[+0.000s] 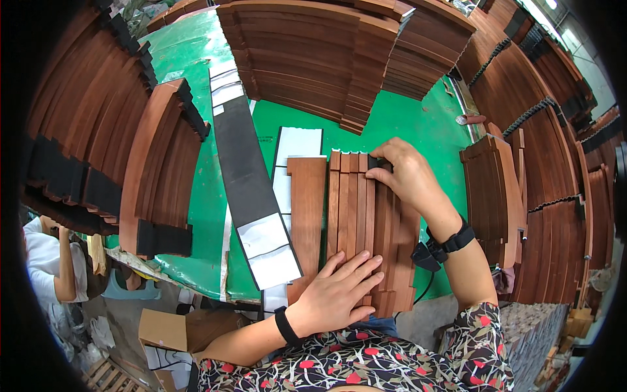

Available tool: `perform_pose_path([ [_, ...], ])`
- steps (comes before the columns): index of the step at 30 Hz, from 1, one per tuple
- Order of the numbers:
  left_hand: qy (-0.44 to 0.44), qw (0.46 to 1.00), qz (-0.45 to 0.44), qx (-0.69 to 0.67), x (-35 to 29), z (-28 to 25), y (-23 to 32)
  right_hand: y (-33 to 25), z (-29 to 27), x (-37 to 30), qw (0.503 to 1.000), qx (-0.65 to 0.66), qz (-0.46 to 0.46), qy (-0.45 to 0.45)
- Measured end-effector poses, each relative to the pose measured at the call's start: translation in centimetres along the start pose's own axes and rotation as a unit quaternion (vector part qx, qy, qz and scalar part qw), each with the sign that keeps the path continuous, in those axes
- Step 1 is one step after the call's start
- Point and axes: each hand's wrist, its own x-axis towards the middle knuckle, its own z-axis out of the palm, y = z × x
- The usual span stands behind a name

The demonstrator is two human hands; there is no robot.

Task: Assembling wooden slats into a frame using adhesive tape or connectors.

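Observation:
Several reddish-brown wooden slats (pixel 349 209) stand side by side on edge in front of me, their far ends lined up. My left hand (pixel 343 287) lies flat over their near part, fingers spread. At the far end, my right hand (pixel 405 171) pinches a small black piece (pixel 373 163) between thumb and fingers; whether it is fixed to a slat I cannot tell. A wider brown board (pixel 307 209) stands left of the slats. More brown pieces (pixel 395 255) lie on their right, partly under my right forearm.
A long black strip with white sheets at its ends (pixel 245 157) lies left on the green tabletop (pixel 202 196). Stacks of brown wooden parts stand far (pixel 307 59), left (pixel 160 170) and right (pixel 490 196). A cardboard box (pixel 163 330) is below. Another person (pixel 55 261) is at far left.

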Motion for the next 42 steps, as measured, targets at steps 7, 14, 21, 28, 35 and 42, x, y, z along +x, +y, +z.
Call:
perform_pose_path([
  [7,0.01,1.0,0.0,-0.005,0.0,0.3,-0.1,-0.7,0.0,-0.6,0.998,-0.037,-0.048,0.025],
  [14,0.019,0.999,0.012,-0.034,0.1,0.5,-0.5,-0.7,0.5,-1.2,0.987,-0.11,-0.11,0.03],
  [21,0.224,0.974,-0.011,-0.023,-1.6,-2.6,-3.6,-0.6,0.8,-2.0,0.989,-0.097,-0.106,0.034],
  [28,0.291,0.863,-0.384,0.151,-7.3,-6.8,-11.4,-1.8,-0.5,-3.7,0.996,-0.05,-0.076,0.009],
  [35,0.345,0.808,-0.423,-0.225,-5.7,-6.6,-14.3,-6.5,2.0,-3.6,0.982,0.012,-0.163,-0.091],
  [42,0.362,0.662,-0.278,-0.594,-2.8,-5.0,-14.0,-9.8,6.4,-2.5,0.968,0.041,-0.133,-0.21],
])
